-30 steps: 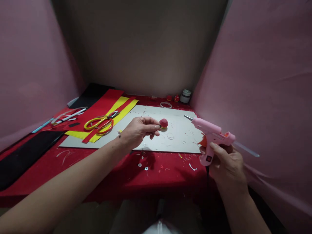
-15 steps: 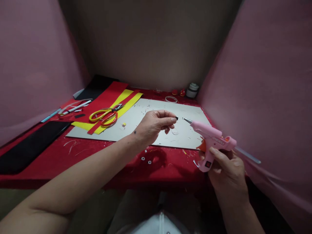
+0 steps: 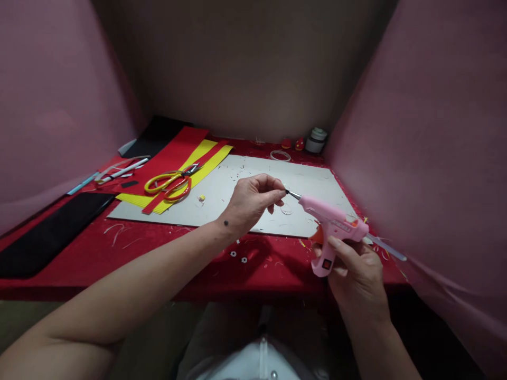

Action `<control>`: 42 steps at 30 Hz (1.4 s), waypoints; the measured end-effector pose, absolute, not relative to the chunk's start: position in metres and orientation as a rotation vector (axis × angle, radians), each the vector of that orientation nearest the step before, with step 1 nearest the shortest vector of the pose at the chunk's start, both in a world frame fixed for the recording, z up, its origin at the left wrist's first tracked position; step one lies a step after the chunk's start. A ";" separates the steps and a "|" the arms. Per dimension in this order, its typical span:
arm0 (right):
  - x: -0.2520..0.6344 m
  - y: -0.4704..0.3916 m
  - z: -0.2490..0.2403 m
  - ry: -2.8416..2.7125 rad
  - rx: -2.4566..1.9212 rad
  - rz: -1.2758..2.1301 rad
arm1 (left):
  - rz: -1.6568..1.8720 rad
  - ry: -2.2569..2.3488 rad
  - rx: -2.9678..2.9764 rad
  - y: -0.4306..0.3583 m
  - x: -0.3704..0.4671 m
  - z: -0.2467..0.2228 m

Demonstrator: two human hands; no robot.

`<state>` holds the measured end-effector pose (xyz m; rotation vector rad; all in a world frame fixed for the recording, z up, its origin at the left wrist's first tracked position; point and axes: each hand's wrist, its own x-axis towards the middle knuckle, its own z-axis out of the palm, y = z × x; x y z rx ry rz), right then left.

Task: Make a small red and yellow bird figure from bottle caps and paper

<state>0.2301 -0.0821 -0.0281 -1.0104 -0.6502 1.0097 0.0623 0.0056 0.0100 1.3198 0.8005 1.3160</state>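
A tiny black piece [image 3: 287, 191] is hovering over the middle of the white board [image 3: 312, 182], and the left hand [image 3: 257, 203] is pinching it, thumb and forefinger pressed together on it. It is looking light and probably thin, easy to lose or bend, so an edge is offering the best hold. The metal nozzle [image 3: 293, 195] of the pink glue gun [image 3: 335, 221] is meeting it or nearly so; I cannot tell which. That gun is likely feeling stiff and fairly light, the grip being the place to hold, the nozzle possibly running hot. The right hand [image 3: 358, 269] is wrapping that grip just off the board's near right side, thumb lying along the back; whether a finger is squeezing the trigger [image 3: 317, 234], I cannot tell. The left forearm is slanting up across the board's near edge, wrist nearly straight, while the right one is rising from beyond its near right corner. Scissors [image 3: 188, 171] are lying at the board's left end, two white discs [image 3: 233, 254] are resting before its near edge, and a lidded jar [image 3: 316, 141] is standing behind its far edge.
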 end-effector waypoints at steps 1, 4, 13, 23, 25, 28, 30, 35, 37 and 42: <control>0.230 -0.082 -0.028 -0.652 -1.013 1.014 | 1.340 0.810 1.319 0.006 0.062 0.010; 0.230 -0.083 -0.029 -0.668 -1.025 1.018 | 1.393 0.828 1.309 0.008 0.061 0.009; 0.233 -0.081 -0.030 -0.670 -0.986 1.024 | 1.333 0.824 1.295 0.007 0.058 0.009; 0.231 -0.080 -0.031 -0.648 -0.963 1.056 | 1.258 0.827 1.293 0.006 0.056 0.008; 0.232 -0.079 -0.032 -0.628 -0.979 1.053 | 1.238 0.821 1.300 0.006 0.055 0.009; 0.234 -0.079 -0.033 -0.618 -1.006 1.064 | 1.236 0.799 1.304 0.006 0.054 0.010; 0.234 -0.080 -0.033 -0.622 -1.013 1.062 | 1.255 0.801 1.302 0.006 0.054 0.010; 0.232 -0.081 -0.031 -0.659 -0.993 1.056 | 1.259 0.860 1.293 0.007 0.055 0.011; 0.231 -0.080 -0.030 -0.668 -0.989 1.061 | 1.237 0.863 1.297 0.007 0.055 0.011; 0.232 -0.078 -0.031 -0.637 -1.008 1.054 | 1.194 0.804 1.310 0.006 0.054 0.011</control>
